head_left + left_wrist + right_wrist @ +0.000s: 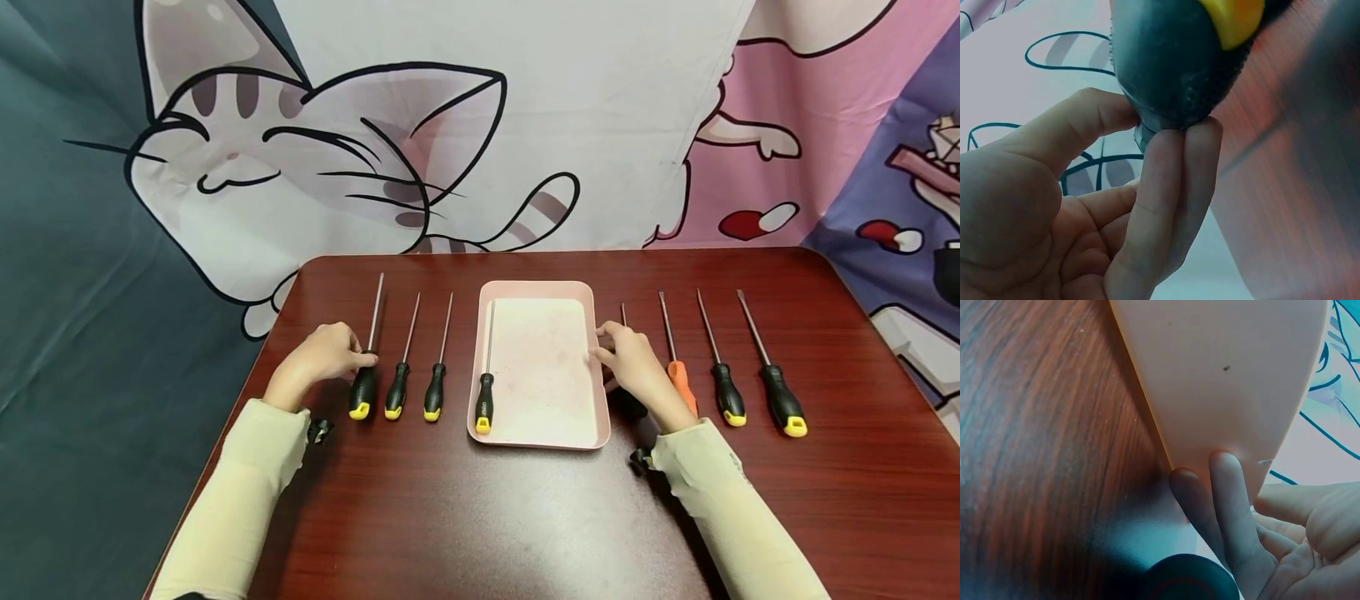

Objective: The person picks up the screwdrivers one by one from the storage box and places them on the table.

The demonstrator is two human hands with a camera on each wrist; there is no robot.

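At the far left of the row, my left hand (322,357) pinches a black and yellow screwdriver (363,390) where its handle meets the shaft. The left wrist view shows thumb and fingertips around the narrow end of the handle (1172,75). My right hand (637,367) grips the right side of a pink tray (536,289); in the right wrist view the fingers press its outer wall (1222,394), with the thumb by the rim. One slim screwdriver (484,400) lies along the tray's left inside. Under my right hand, another screwdriver (632,404) is partly hidden.
Two black and yellow screwdrivers (396,392) (435,392) lie between my left hand and the tray. Right of my right hand lie an orange-handled screwdriver (681,385) and two black and yellow ones (727,396) (782,400). A printed cloth (600,100) hangs behind the brown table (480,517).
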